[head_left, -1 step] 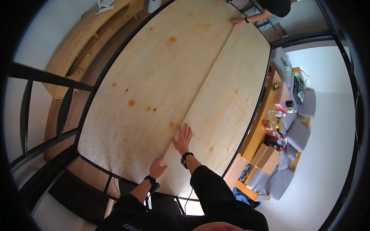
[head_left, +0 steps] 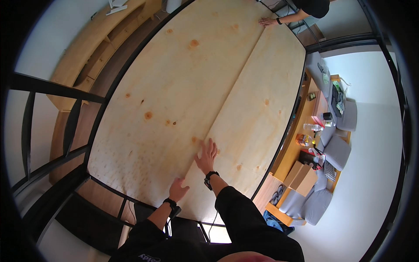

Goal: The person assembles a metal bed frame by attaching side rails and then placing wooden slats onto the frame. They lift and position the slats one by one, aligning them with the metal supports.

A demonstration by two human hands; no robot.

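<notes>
Two pale plywood boards, a wide left board (head_left: 174, 78) and a narrower right board (head_left: 257, 118), lie side by side on a black frame (head_left: 114, 89), meeting along a long slanting seam. My right hand (head_left: 206, 158) rests flat over the seam, fingers stretched and slightly apart. My left hand (head_left: 177, 191) lies nearer to me at the same seam. Its thumb points out to the right; the other fingers are foreshortened and only partly visible. Neither hand holds anything loose. At the far end, another person's hand (head_left: 267, 22) lies on the boards by the seam.
Black upright bars (head_left: 72, 126) stand at the left, with a wooden cabinet (head_left: 98, 61) beyond. To the right are a wooden table (head_left: 291, 150) with bottles, an open cardboard box (head_left: 301, 178) and a sofa with grey cushions (head_left: 338, 150). A cable (head_left: 214, 227) hangs near me.
Almost nothing differs. The view has shifted very slightly; my hands stay in place on the boards. The other person's second hand at the far edge is less visible.
</notes>
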